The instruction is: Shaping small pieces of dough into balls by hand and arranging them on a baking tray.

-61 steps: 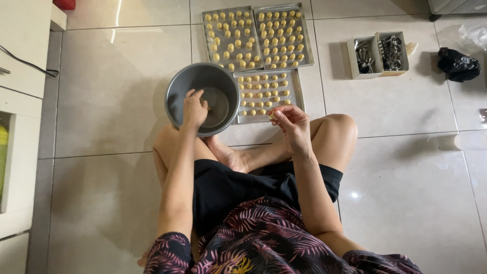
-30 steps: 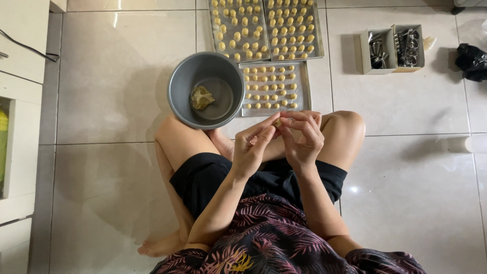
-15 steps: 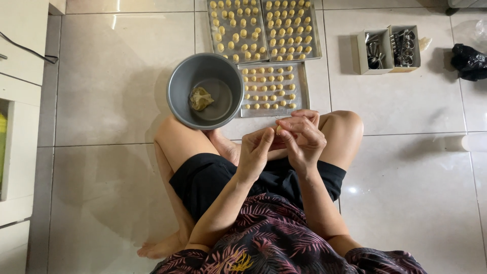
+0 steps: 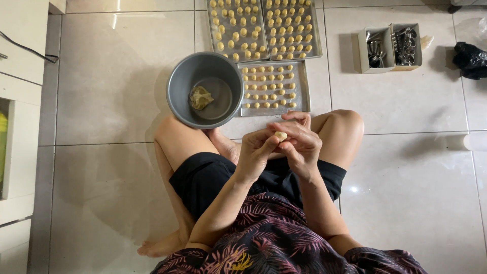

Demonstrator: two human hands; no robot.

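I sit cross-legged on a tiled floor. My left hand [image 4: 257,149] and my right hand [image 4: 300,139] meet above my lap, both pinching a small pale yellow dough ball [image 4: 280,135] between the fingertips. In front of my left knee stands a grey metal bowl [image 4: 178,86] with a lump of yellow dough [image 4: 200,97] at its bottom. To the right of the bowl lies a metal baking tray [image 4: 303,86] carrying several rows of small dough balls.
Two more trays [image 4: 211,30] full of dough balls lie beyond the near tray. Two small open boxes [image 4: 362,50] of metal tools sit at the upper right, beside a black bag [image 4: 469,60]. White cabinets [image 4: 20,152] line the left edge.
My left hand left the bowl and came back to my lap with a bit of dough. Both hands closed together on it and now work it between the fingers.
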